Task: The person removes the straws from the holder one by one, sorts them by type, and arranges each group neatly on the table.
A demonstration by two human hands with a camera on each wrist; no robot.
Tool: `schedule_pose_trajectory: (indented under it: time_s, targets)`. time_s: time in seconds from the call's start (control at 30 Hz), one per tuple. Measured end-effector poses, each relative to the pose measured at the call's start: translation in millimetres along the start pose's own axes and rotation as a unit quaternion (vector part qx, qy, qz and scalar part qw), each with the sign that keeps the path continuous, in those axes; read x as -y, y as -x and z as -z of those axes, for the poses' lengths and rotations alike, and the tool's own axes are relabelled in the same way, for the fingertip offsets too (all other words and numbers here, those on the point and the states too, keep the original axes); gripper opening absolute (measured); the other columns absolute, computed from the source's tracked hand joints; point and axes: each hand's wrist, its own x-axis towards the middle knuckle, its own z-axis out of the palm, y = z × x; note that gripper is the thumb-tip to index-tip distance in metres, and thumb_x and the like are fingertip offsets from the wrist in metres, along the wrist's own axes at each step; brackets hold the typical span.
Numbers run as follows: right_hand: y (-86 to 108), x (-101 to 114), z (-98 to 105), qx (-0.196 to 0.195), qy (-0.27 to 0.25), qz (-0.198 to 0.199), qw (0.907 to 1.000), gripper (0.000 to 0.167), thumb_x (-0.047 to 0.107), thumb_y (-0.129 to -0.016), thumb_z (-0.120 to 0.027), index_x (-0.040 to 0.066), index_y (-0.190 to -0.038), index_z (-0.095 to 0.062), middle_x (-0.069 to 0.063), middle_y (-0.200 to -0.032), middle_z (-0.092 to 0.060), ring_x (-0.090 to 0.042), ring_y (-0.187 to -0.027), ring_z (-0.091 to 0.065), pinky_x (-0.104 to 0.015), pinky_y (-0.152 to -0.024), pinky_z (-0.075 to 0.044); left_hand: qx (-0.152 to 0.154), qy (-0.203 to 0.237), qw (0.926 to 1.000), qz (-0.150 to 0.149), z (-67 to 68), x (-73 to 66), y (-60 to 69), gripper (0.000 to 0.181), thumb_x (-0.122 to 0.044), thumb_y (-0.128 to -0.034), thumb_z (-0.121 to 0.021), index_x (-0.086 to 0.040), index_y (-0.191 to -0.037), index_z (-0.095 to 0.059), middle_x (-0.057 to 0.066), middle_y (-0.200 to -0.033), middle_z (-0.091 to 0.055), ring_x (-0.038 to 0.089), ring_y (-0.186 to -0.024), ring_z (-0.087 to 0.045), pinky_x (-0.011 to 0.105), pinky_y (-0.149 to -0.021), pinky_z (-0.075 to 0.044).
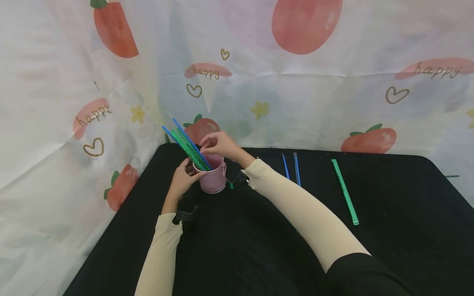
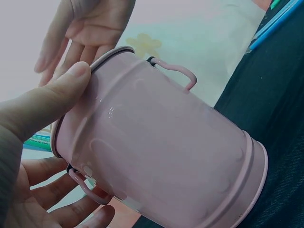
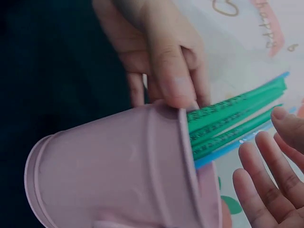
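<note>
A small pink metal bucket [image 1: 212, 183] with side handles stands on the black table. Slim green sticks [image 1: 189, 150] with dark print, like wrapped straws, lean leftward in it beside thinner blue sticks [image 1: 179, 125]. My left hand [image 1: 180, 181] holds the bucket at its left side, thumb pressed near the rim and fingers around the far side, as the left wrist view shows. Over the bucket's mouth, close beside the sticks, is my right hand [image 1: 222, 146]. Its fingers [image 3: 266, 164] are loosely spread with nothing held in the right wrist view.
Two thin blue sticks [image 1: 297, 168] lie on the table [image 1: 252, 238] right of the bucket. Farther right lies one green stick [image 1: 345, 191]. A small green piece [image 1: 231, 186] shows beside the black right wristband. A printed curtain [image 1: 296, 102] hangs behind the table.
</note>
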Motion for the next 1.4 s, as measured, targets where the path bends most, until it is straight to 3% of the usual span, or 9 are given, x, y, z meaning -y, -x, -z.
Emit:
schedule_pose_trajectory:
  time_s: [0.17,0.3,0.4,0.5,1.1,1.4]
  targets:
    - [-1.9,-5,-8,0.016,0.014,-0.009,0.9997,0.026,0.012,-0.083,-0.071,-0.001,-0.106,-0.067,-0.016,-0.102,-0.07,-0.021,-0.092,-0.067,-0.025,-0.079,-0.055,0.006,0.009,0.9999,0.002,-0.2,-0.3,0.5,0.068,-0.018,-0.0867,-0.068,-0.005,-0.143,-0.032,0.018,-0.144,-0.04,0.033,-0.132,-0.043,0.044,-0.108,-0.039]
    - [-0.9,-6,-14,0.029,0.005,-0.018,0.9994,0.026,0.011,-0.083,-0.071,0.0,-0.105,-0.067,-0.016,-0.101,-0.071,-0.021,-0.094,-0.067,-0.026,-0.08,-0.056,0.014,0.015,0.9997,0.012,0.8,-11.4,4.4,0.067,-0.014,-0.0872,-0.066,-0.003,-0.144,-0.031,0.02,-0.145,-0.038,0.034,-0.133,-0.042,0.044,-0.11,-0.037]
    - [-1.0,-7,-17,0.036,0.0,-0.02,0.9991,0.026,0.01,-0.082,-0.071,0.001,-0.106,-0.067,-0.016,-0.101,-0.071,-0.022,-0.095,-0.067,-0.027,-0.081,-0.056,0.013,0.009,0.9998,0.012,1.0,-10.6,4.2,0.067,-0.013,-0.0875,-0.066,-0.003,-0.144,-0.031,0.02,-0.145,-0.038,0.035,-0.133,-0.042,0.045,-0.109,-0.038]
    - [-1.5,-8,-20,0.042,0.003,-0.022,0.9989,0.027,0.01,-0.083,-0.071,0.0,-0.107,-0.066,-0.017,-0.102,-0.071,-0.022,-0.096,-0.067,-0.027,-0.081,-0.056,0.007,0.001,1.0,0.0,0.6,-0.2,0.6,0.068,-0.016,-0.0873,-0.067,-0.006,-0.144,-0.031,0.018,-0.145,-0.039,0.034,-0.132,-0.044,0.045,-0.108,-0.039]
    - [-1.9,-7,-29,0.064,0.034,-0.019,0.9972,0.024,0.006,-0.083,-0.07,-0.001,-0.105,-0.067,-0.017,-0.099,-0.071,-0.024,-0.094,-0.068,-0.026,-0.083,-0.056,0.01,-0.01,0.9999,0.007,1.3,-0.1,1.7,0.062,-0.02,-0.0879,-0.066,-0.004,-0.139,-0.036,0.019,-0.14,-0.044,0.033,-0.129,-0.047,0.047,-0.105,-0.043]
    - [-2.6,-10,-31,0.076,0.058,-0.001,0.9954,0.02,0.007,-0.082,-0.07,0.001,-0.101,-0.07,-0.015,-0.095,-0.072,-0.02,-0.086,-0.068,-0.023,-0.074,-0.055,0.02,-0.01,0.9993,0.029,2.8,-23.4,10.4,0.067,-0.014,-0.0882,-0.065,0.0,-0.143,-0.029,0.025,-0.143,-0.038,0.038,-0.132,-0.042,0.046,-0.107,-0.041]
